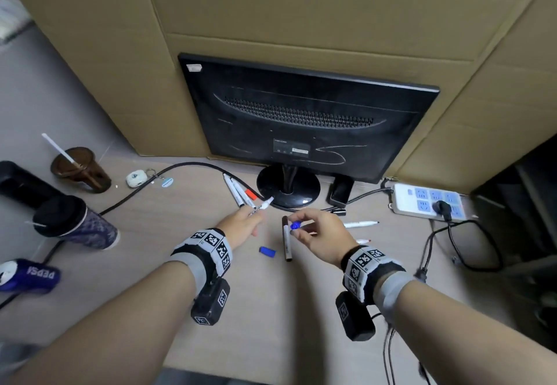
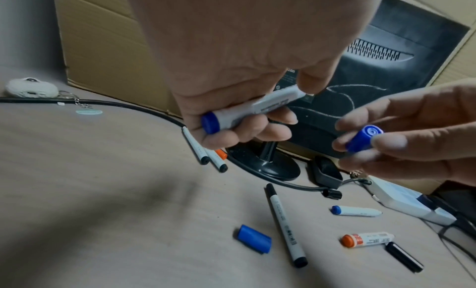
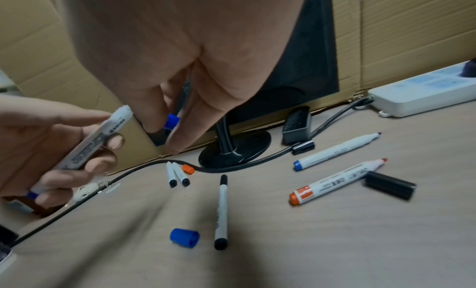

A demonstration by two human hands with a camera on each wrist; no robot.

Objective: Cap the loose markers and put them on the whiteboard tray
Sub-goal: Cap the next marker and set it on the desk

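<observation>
My left hand [image 1: 245, 222] grips a white marker with a blue end [image 2: 247, 111], held above the desk with its tip toward the monitor. My right hand [image 1: 313, 231] pinches a blue cap [image 2: 362, 138] a short way to the right of that marker, apart from it. On the desk lie a second blue cap [image 1: 267, 252], a thin black-capped pen [image 1: 286, 241], an uncapped blue-ended marker [image 3: 335, 151], an uncapped red marker [image 3: 337, 180] and a black cap [image 3: 389, 184]. Two thin pens [image 1: 235, 190] and an orange cap [image 1: 251, 194] lie by the monitor foot. No whiteboard tray shows.
A black monitor [image 1: 307, 119] stands at the back before cardboard. A black cable [image 1: 168, 173] crosses the desk. A power strip [image 1: 428, 202] sits right; two cups [image 1: 81, 170] and a Pepsi bottle [image 1: 30, 276] stand left. A small black box [image 1: 340, 193] sits beside the monitor foot.
</observation>
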